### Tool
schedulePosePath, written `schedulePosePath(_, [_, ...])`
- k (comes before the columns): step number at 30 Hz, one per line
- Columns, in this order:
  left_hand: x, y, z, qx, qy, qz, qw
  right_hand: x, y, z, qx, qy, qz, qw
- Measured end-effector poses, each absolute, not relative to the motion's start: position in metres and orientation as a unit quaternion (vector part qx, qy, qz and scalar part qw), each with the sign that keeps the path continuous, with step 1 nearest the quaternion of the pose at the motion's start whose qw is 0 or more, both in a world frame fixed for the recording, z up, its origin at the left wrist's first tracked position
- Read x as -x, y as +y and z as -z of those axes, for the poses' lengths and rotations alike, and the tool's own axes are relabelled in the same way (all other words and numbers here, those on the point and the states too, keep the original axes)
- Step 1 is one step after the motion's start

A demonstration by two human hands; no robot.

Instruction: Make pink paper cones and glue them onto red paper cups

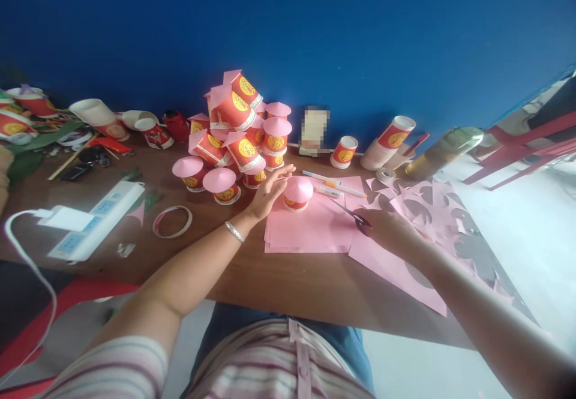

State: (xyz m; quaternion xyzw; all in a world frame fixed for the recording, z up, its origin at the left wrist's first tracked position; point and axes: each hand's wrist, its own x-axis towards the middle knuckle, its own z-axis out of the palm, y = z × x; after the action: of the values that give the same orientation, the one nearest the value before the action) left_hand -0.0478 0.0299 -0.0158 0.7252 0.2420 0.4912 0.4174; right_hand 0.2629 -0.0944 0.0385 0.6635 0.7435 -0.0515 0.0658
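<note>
Striped shirt point(252, 366) nearest. Left hand point(267, 195) unclenched, empty; cup point(296, 205) just right of it: likely light, crushable; grip below paper cone point(299, 189). Right hand point(387, 229) grasps scissors point(359, 219).

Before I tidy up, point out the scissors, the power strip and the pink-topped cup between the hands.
Scissors point(348, 212): head view, blades near the handles.
Power strip point(99, 223): head view, middle of top face.
Pink-topped cup point(298, 190): head view, its pink cone.

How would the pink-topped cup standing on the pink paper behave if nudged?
The cup looks like thin card, so it is probably light and easily dented. Standing on loose pink sheets, it may slide or tip. Its cone overhangs the sides, so a touch there might bend it.
</note>
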Motion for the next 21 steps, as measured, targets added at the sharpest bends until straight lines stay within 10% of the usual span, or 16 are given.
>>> schedulePosePath(21, [0.045,0.031,0.018,-0.660,0.339,-0.495,0.453,-0.300,-0.091,-0.026,-0.525,0.830,-0.104,0.157])
